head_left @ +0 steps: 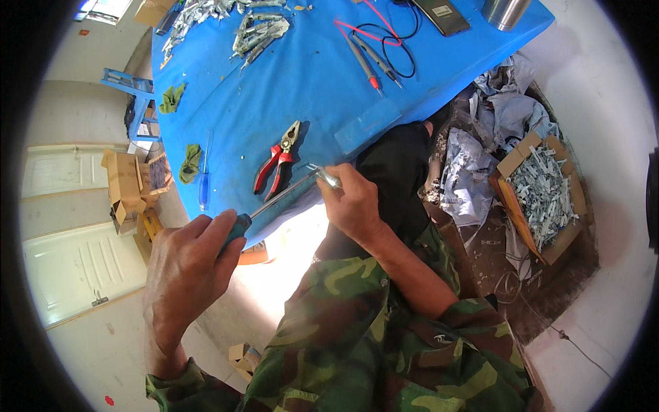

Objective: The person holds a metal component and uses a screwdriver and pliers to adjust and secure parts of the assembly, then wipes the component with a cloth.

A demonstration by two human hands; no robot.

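My left hand (189, 271) grips the dark teal handle of a screwdriver (281, 196), whose long metal shaft points up and right. At its tip, my right hand (353, 206) pinches a small silvery part (328, 176) close to the front edge of the blue-covered table (268, 89). Just above the shaft lie red-and-black pliers (281, 158) with steel jaws. Left of them are a blue-handled screwdriver (204, 185) and two crumpled green cloths or gloves (189, 165) (172, 99).
Silvery scraps (257, 38), red and black test probes (367, 65), a phone (439, 15) and a steel cup (503, 12) occupy the table's back. On the floor right, a carton of shreds (549, 206) adjoins plastic bags (460, 178). Left are a blue chair (137, 96) and cartons (123, 178).
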